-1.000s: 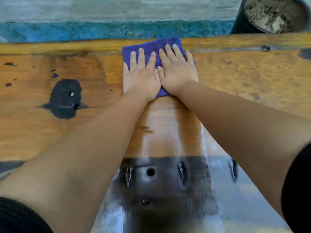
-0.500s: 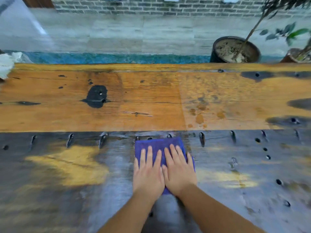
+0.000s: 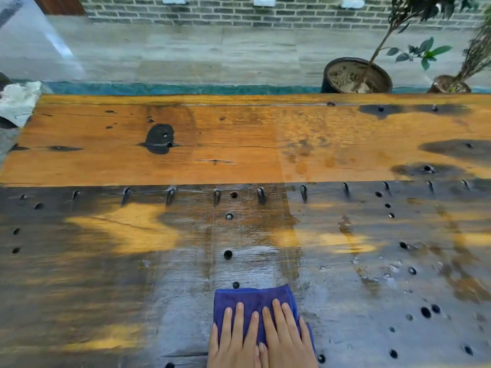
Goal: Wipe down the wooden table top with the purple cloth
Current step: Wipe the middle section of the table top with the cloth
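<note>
The wooden table top (image 3: 239,144) is filling nearly the whole view and running off both sides and the bottom edge, so its full length is not showing. Its far plank is glowing orange; the near plank is lying dark, streaked with a wet sheen and dotted with small round holes that are blurring towards the edges. A row of dark metal staples (image 3: 261,195) is crossing the seam between the two planks, and I am counting about ten before the blur takes over.

Beyond the far edge, two potted plants are standing by the brick wall (image 3: 239,11): a black pot (image 3: 357,75) in full view, and a brown pot (image 3: 449,85) partly hiding behind the table edge. Something pale and crumpled (image 3: 18,102) is sitting at the far left corner, too cut off to identify.

The purple cloth (image 3: 252,298) is lying flat on the near dark plank, close to the bottom of the view. The left hand (image 3: 235,341) and right hand (image 3: 287,338) are pressing on it side by side, fingers straight and flat, gripping nothing. Both wrists are being cropped by the bottom edge.
</note>
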`<state>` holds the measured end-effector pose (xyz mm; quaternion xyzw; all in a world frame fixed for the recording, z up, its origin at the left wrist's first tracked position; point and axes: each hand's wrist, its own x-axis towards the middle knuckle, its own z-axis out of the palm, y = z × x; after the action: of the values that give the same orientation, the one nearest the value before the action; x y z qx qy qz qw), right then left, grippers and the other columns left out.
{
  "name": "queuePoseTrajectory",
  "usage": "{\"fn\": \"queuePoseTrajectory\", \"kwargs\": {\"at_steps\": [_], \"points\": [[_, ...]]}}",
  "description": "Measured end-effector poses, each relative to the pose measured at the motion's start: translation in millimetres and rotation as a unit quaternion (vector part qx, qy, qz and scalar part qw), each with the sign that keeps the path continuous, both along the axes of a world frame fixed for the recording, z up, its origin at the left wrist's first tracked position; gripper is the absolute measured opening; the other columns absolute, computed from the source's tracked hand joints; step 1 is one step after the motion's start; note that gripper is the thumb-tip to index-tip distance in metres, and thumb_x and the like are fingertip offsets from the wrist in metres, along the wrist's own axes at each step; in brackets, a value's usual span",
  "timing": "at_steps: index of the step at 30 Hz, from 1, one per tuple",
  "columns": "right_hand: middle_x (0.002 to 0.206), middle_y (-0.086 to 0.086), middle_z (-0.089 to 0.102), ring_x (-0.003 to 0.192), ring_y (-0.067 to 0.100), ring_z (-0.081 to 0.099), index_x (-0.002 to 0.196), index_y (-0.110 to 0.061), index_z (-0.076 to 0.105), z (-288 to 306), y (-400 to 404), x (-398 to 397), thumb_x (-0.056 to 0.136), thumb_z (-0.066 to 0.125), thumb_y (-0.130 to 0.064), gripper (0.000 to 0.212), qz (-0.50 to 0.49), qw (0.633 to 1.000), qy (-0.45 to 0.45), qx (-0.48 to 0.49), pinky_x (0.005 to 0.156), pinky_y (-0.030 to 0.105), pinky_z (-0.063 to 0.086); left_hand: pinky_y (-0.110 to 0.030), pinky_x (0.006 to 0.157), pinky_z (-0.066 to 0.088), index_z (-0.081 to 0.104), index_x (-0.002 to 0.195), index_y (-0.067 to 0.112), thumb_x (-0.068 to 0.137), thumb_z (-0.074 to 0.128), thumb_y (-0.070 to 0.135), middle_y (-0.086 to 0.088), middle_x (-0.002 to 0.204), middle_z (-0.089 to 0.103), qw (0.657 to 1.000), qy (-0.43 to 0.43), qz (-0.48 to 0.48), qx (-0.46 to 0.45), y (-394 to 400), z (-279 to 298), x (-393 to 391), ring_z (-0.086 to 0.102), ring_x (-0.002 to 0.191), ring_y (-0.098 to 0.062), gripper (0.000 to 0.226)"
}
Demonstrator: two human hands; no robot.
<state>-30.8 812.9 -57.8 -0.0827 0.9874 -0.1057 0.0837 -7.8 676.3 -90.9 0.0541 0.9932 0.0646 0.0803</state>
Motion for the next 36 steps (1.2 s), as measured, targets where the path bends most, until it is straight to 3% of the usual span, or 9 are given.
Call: {"fn": "queuePoseTrajectory", "kwargs": {"at_steps": [3,10,15,21,24,27,29,33,36], "points": [[0.15,0.008,0.036,0.139,0.02,0.028,0.117,-0.021,0.07,1.0,-0.1,-1.9,0.074,0.042,-0.044,0.057,0.0,1.0,-0.01,0.027,0.093,0.042,0.032,-0.046,0.111,0.017,0.044,0.139,0.028,0.094,0.02,0.047,-0.004,0.163,0.009,1.0,-0.025,0.015,0.011,1.2,-0.2,-2.9,0.009,0.15,-0.024,0.054],[0.142,0.004,0.051,0.139,0.019,0.022,0.122,-0.023,0.066,-2.6,4.9,1.3,0.076,0.042,-0.046,0.056,0.0,0.999,-0.021,0.037,0.099,0.042,0.029,-0.048,0.111,0.016,0.022,0.15,0.027,0.097,0.012,0.046,-0.006,0.164,0.002,0.998,0.056,0.027,-0.001,4.6,1.1,-3.9,0.003,0.15,-0.025,0.057],[0.135,0.003,0.059,0.13,0.021,0.04,0.115,-0.024,0.072,-1.8,22.0,0.1,0.084,0.038,-0.041,0.049,0.002,0.999,-0.011,0.05,0.116,0.042,-0.004,-0.045,0.116,0.007,0.04,0.14,0.025,0.095,0.019,0.043,-0.004,0.164,-0.001,0.998,0.055,0.034,0.0,24.8,6.0,-5.9,-0.001,0.15,-0.023,0.053],[0.14,0.003,0.054,0.147,0.015,0.001,0.119,-0.022,0.069,-7.8,87.7,-14.8,0.076,0.042,-0.044,0.056,0.013,0.999,0.027,0.041,0.116,0.041,-0.003,-0.044,0.117,0.003,0.034,0.145,0.025,0.078,0.041,0.045,-0.005,0.164,-0.005,0.997,0.055,0.043,-0.018,90.3,6.4,-14.4,-0.003,0.15,-0.024,0.07],[0.156,0.0,0.031,0.148,0.013,-0.007,0.129,-0.021,0.055,-10.1,121.4,-19.8,0.083,0.039,-0.043,0.054,0.003,0.999,0.036,0.031,0.116,0.041,-0.001,-0.045,0.117,0.002,0.042,0.136,0.026,0.075,0.041,0.046,-0.006,0.164,-0.005,0.998,0.049,0.03,-0.018,122.2,10.8,-23.7,-0.003,0.15,-0.024,0.064],[0.162,-0.001,0.011,0.148,0.013,-0.005,0.131,-0.018,0.044,-15.3,138.4,-23.4,0.099,0.013,-0.042,0.051,-0.014,0.999,0.04,0.025,0.116,0.041,0.0,-0.044,0.117,0.002,0.044,0.134,0.028,0.074,0.042,0.046,-0.006,0.164,-0.002,0.998,0.045,0.026,-0.019,138.9,9.2,-30.6,-0.003,0.15,-0.023,0.063],[0.163,-0.001,-0.004,0.148,0.014,-0.004,0.132,-0.016,0.043,-16.4,141.1,-27.3,0.099,0.006,-0.042,0.056,-0.021,0.999,0.035,0.02,0.116,0.04,0.001,-0.045,0.114,0.013,0.046,0.134,0.031,0.073,0.043,0.047,-0.007,0.16,0.009,0.999,0.04,0.027,-0.016,142.7,7.2,-32.9,-0.003,0.15,-0.021,0.063],[0.161,0.004,0.017,0.148,0.016,-0.003,0.135,-0.013,0.04,-16.2,140.6,-35.2,0.098,0.01,-0.041,0.055,-0.004,0.998,0.044,0.033,0.116,0.039,0.001,-0.046,0.098,0.031,0.049,0.133,0.034,0.073,0.046,0.049,-0.008,0.157,0.027,1.0,0.008,0.016,0.002,141.3,2.9,-35.6,0.005,0.15,-0.023,0.063],[0.163,0.001,0.006,0.148,0.014,-0.006,0.132,-0.013,0.043,-14.5,137.0,-56.7,0.088,0.03,-0.035,0.051,0.012,0.999,0.046,0.025,0.115,0.039,0.003,-0.045,0.107,0.024,0.046,0.135,0.033,0.075,0.045,0.047,-0.006,0.159,0.027,1.0,-0.012,0.008,0.016,137.3,7.1,-59.0,0.002,0.15,-0.022,0.062]]}}
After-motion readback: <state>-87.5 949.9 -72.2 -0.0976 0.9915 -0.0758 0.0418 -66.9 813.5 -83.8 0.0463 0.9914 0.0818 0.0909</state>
